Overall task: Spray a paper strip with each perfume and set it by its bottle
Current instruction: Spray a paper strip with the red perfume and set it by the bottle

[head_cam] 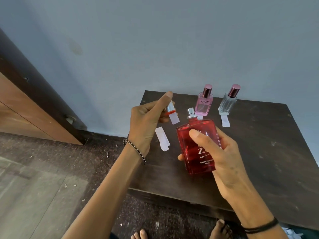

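My right hand (222,152) grips a large red perfume bottle (195,149) above the dark table (269,152), tilted left, with its silver sprayer (190,112) bare. My left hand (146,121) pinches the bottle's silver cap with a red ring (170,108) to the left of the sprayer. A white paper strip (174,118) shows just below the cap; I cannot tell whether the hand holds it. Another strip (162,138) lies on the table. A capped pink bottle (203,104) and a capped clear bottle (227,105) stand at the back, with a strip (199,117) before the pink and another (225,121) before the clear.
The table stands against a blue-grey wall (155,49). A wooden door (25,109) is at the left. The floor (43,178) is strewn with small scraps. My bare feet (219,228) show at the table's near edge.
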Demonstrator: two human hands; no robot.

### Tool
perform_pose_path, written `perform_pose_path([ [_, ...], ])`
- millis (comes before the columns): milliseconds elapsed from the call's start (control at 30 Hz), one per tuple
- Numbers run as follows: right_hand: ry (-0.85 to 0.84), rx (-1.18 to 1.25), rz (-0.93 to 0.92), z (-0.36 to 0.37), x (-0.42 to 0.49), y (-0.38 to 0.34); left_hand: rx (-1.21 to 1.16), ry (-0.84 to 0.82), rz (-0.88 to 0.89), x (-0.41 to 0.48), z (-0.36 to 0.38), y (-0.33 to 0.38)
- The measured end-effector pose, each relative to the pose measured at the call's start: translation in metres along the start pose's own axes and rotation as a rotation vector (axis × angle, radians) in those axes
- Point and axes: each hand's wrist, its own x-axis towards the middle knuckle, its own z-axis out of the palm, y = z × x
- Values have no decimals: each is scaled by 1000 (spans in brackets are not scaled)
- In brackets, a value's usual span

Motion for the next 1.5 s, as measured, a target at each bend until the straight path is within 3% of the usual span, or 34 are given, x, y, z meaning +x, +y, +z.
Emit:
perform_pose_path([
  [167, -86, 286, 163, -5, 6, 4, -31, -105, -51, -1, -4, 2],
  [333, -344, 673, 282, -5, 5, 7, -59, -140, -96, -2, -6, 6],
  [500, -478, 801, 330, -7, 9, 9, -70, -132, -103, -3, -7, 6],
  [700, -434, 778, 300, -9, 10, 12, -62, -165, -102, -1, -7, 6],
  [800, -341, 569, 169, -10, 9, 10, -71, -191, -107, -2, -6, 5],
  [1033, -21, -280, -136, -4, 9, 9, -59, -243, -133, -2, -8, 2],
  [1200, 80, -814, -362, -8, 11, 21, -7, -256, -173, -2, -7, -1],
  [1500, 181, -1134, -499, -8, 7, 23, 22, -314, -232, -4, -5, -2],
])
